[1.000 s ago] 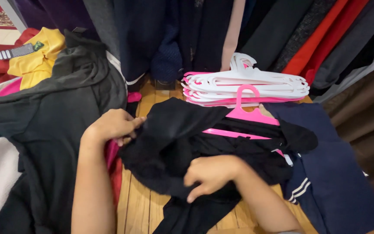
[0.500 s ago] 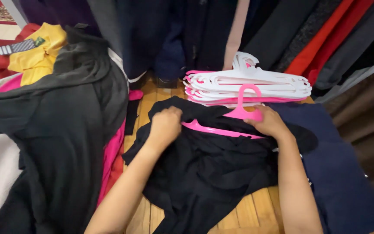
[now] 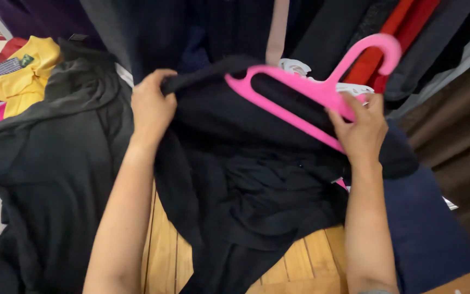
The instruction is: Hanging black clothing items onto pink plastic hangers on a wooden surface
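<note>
My left hand [image 3: 151, 109] grips the upper edge of a black garment [image 3: 246, 179] and holds it up. My right hand [image 3: 361, 130] grips a pink plastic hanger [image 3: 322, 90], tilted with its hook pointing up to the right. One end of the hanger sits against the black garment's top edge. The rest of the black garment hangs down over the wooden floor [image 3: 164, 256] between my forearms.
A dark grey garment [image 3: 55, 158] lies spread at the left, with yellow [image 3: 23, 76] and red clothes behind it. A navy garment [image 3: 431, 228] lies at the right. White hangers [image 3: 349, 87] peek out behind the pink one. Hanging clothes fill the back.
Both hands have lifted the black garment and the pink hanger off the floor. The hanger now tilts upward, and it covers most of the white hanger stack.
</note>
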